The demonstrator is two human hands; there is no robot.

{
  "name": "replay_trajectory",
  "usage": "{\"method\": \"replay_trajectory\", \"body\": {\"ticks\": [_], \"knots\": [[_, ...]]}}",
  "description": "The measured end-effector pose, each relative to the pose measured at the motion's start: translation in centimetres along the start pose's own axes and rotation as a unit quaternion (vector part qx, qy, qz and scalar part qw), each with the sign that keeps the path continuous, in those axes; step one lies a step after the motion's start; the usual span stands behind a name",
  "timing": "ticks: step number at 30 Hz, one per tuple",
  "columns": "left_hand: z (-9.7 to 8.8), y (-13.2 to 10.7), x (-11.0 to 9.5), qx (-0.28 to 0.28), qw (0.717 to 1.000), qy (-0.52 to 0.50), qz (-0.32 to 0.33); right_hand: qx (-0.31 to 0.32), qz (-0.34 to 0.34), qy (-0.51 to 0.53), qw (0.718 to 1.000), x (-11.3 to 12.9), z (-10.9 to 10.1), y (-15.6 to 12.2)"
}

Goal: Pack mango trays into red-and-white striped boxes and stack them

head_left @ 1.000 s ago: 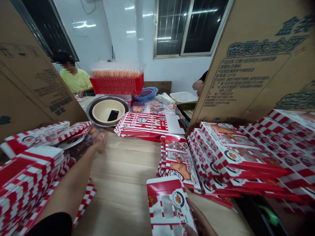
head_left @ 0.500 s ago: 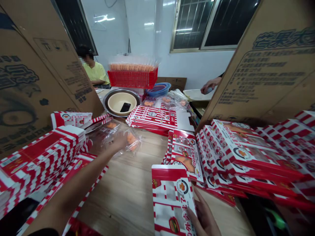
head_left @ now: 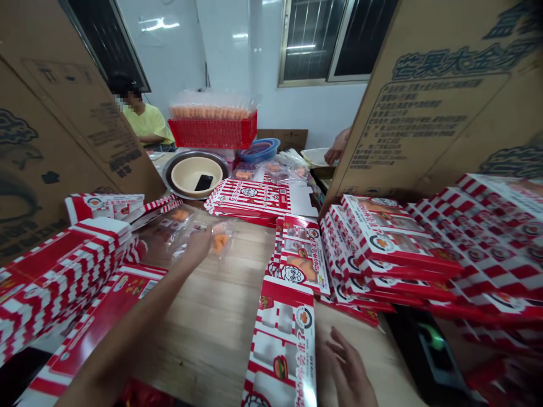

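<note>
My left hand [head_left: 195, 247] reaches across the wooden table and grips a transparent plastic packet [head_left: 220, 238] holding orange food pieces. A second such packet [head_left: 176, 223] lies just beyond it. My right hand [head_left: 343, 364] rests with spread fingers against the right edge of a flat red-and-white printed carton [head_left: 280, 345], which has window cut-outs. Beside that carton lies a pile of finished red-and-white boxes [head_left: 382, 243]. Flattened striped cartons [head_left: 63, 265] are stacked under and beyond my left forearm.
Large brown cardboard sheets [head_left: 432, 102] stand at both sides. Ahead are a striped carton stack [head_left: 248, 199], a steel basin [head_left: 195, 175] with a cream bowl and phone, and a red basket [head_left: 212, 127]. A seated person [head_left: 146, 124] and another person's hand [head_left: 337, 148] are beyond.
My right hand has loosened from the carton, its fingers now spread, and the carton has shifted up and left. The view has turned slightly. My left hand stays at the packet.
</note>
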State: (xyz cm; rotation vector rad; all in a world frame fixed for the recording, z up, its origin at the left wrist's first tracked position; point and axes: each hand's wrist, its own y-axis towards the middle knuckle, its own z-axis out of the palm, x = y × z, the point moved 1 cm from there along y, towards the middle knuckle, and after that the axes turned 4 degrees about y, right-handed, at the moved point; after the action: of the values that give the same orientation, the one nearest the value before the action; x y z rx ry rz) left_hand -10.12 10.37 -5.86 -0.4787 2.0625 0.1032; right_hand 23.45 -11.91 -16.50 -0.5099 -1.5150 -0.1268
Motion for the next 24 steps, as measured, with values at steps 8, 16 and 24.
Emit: {"method": "replay_trajectory", "body": {"ticks": [8,16,24], "knots": [[-1.5,-9.8,-5.7,-0.011,0.927,-0.083,0.365,0.221,0.066,0.21,0.95,9.0,3.3,2.2],[6.4,-14.8,-0.4,0.046,0.919,-0.184,0.345,0.237,0.015,0.189,0.953,12.1,5.9,1.5],[5.2,-15.3,-3.1,-0.029,0.91,-0.2,0.361,0.234,-0.112,0.061,0.964,14.5,2.6,1.3]]}}
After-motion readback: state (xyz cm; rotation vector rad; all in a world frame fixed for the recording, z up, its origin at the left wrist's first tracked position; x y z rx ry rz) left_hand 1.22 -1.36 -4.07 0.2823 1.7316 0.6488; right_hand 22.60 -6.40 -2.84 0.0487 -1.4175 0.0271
